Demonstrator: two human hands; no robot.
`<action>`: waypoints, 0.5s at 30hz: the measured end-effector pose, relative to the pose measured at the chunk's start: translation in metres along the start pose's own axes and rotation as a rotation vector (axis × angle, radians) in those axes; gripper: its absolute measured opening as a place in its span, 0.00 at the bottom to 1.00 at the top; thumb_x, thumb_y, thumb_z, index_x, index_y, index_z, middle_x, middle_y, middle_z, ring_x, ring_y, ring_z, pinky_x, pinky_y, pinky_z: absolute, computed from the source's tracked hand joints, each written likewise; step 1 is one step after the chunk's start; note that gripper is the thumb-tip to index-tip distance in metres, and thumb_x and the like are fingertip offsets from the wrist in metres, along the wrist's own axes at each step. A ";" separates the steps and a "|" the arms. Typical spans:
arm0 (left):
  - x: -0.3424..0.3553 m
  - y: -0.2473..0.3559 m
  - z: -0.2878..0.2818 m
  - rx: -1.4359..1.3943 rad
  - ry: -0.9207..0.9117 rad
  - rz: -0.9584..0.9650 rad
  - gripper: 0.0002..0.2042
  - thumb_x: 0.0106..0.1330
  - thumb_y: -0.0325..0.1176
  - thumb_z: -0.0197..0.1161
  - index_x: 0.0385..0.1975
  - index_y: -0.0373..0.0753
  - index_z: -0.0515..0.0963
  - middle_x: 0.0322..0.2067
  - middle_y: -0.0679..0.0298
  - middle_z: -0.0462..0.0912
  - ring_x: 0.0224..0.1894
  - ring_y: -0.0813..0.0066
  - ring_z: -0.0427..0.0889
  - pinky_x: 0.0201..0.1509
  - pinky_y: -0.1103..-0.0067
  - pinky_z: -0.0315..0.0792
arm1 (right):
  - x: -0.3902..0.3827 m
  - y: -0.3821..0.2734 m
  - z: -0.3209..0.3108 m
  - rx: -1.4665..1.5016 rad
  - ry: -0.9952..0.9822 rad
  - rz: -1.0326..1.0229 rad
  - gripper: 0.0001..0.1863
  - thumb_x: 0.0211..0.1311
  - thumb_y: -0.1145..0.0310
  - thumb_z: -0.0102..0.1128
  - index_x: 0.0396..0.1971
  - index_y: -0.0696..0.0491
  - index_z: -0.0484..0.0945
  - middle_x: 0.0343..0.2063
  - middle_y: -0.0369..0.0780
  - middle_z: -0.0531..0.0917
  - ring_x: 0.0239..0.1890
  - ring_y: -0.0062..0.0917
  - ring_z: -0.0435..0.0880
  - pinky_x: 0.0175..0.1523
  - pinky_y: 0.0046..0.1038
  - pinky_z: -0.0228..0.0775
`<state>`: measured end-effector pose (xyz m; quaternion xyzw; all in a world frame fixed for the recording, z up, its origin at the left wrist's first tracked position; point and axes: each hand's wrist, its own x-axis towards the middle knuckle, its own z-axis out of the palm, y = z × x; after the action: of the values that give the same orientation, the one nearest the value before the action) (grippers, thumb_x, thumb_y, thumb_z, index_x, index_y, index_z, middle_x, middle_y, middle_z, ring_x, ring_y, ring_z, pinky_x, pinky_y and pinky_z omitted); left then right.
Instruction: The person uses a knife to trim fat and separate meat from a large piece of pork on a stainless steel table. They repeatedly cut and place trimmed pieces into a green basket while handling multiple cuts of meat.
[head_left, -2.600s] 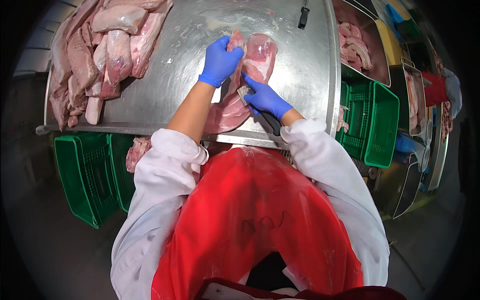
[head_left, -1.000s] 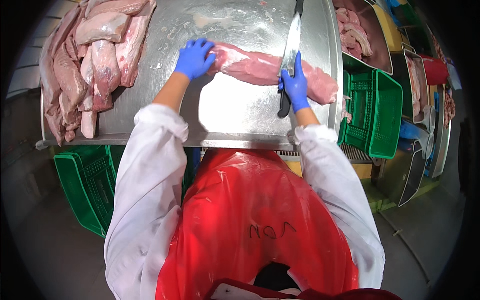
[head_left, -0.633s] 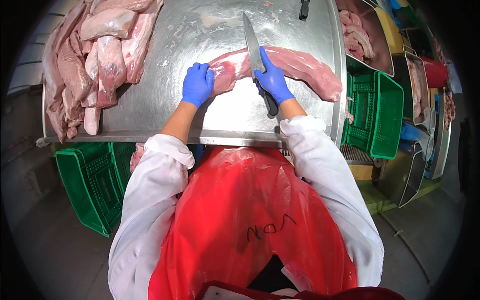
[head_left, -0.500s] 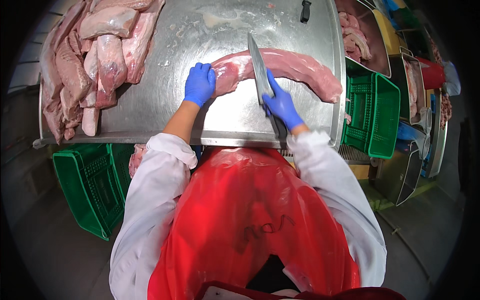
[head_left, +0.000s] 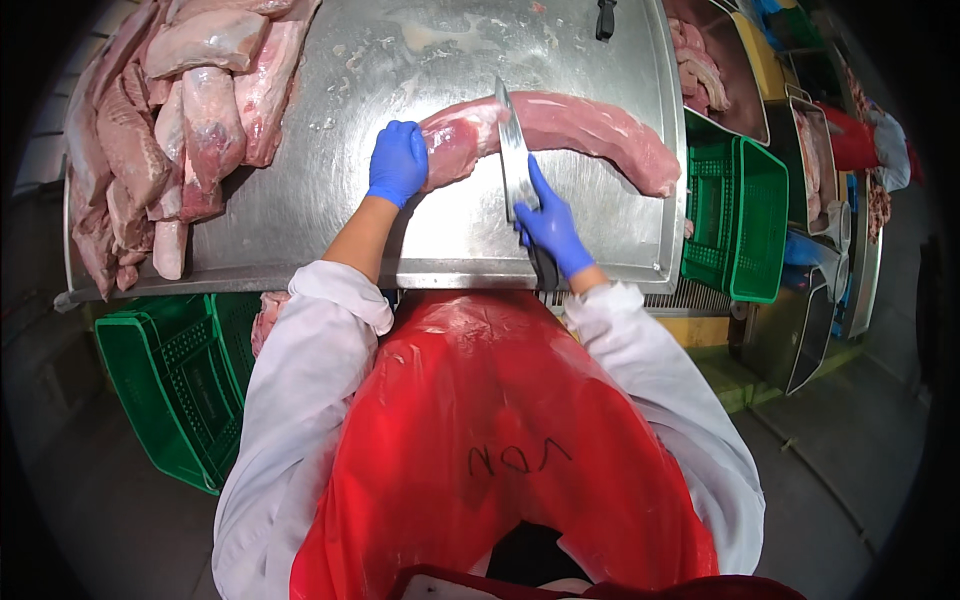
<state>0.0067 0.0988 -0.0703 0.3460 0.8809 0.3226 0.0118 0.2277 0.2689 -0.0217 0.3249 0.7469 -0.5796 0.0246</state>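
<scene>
A long curved pork loin lies across the metal table, bowed away from me. My left hand, in a blue glove, is closed around its left end. In my blue-gloved right hand is a butcher's knife with a dark handle. Its long blade points away from me and crosses the loin left of its middle, with the tip near the far edge. Whether the blade cuts into the meat or only rests on it, I cannot tell.
Several large meat cuts are heaped on the table's left side. A second dark-handled tool lies at the far edge. Green crates stand below left and at right. Beyond are metal bins and another person's red garment.
The knife has shifted slightly left along the loin, and its blade stands a little more upright in view. My left hand still grips the left end. The whole view has shifted slightly.
</scene>
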 end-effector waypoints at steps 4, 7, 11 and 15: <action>0.002 0.000 0.007 -0.023 0.027 -0.008 0.11 0.70 0.35 0.49 0.39 0.36 0.77 0.39 0.48 0.77 0.43 0.47 0.75 0.51 0.59 0.70 | 0.060 -0.027 0.000 0.156 0.028 -0.034 0.42 0.64 0.74 0.58 0.75 0.31 0.51 0.22 0.40 0.83 0.20 0.19 0.81 0.26 0.25 0.76; 0.003 -0.016 0.016 -0.029 0.076 -0.031 0.11 0.70 0.35 0.49 0.38 0.36 0.78 0.38 0.48 0.78 0.42 0.46 0.76 0.50 0.59 0.70 | 0.019 -0.016 0.017 0.116 -0.005 0.000 0.44 0.64 0.75 0.58 0.75 0.32 0.49 0.22 0.39 0.82 0.20 0.18 0.79 0.26 0.25 0.75; 0.004 -0.004 0.014 -0.084 0.111 -0.137 0.12 0.69 0.36 0.51 0.34 0.35 0.78 0.35 0.47 0.79 0.39 0.46 0.78 0.46 0.59 0.72 | -0.076 0.032 0.015 -0.095 -0.099 -0.086 0.43 0.64 0.80 0.54 0.76 0.35 0.50 0.21 0.37 0.79 0.18 0.15 0.73 0.26 0.22 0.71; 0.030 0.031 -0.003 0.049 -0.017 -0.105 0.17 0.63 0.46 0.59 0.33 0.35 0.79 0.36 0.46 0.81 0.40 0.47 0.81 0.45 0.61 0.74 | -0.106 0.029 -0.046 0.173 -0.169 0.072 0.43 0.66 0.76 0.55 0.76 0.35 0.47 0.20 0.36 0.80 0.17 0.16 0.75 0.23 0.22 0.72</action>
<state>0.0023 0.1328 -0.0436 0.3021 0.9054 0.2969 0.0278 0.3421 0.2642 0.0123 0.3025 0.6770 -0.6661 0.0802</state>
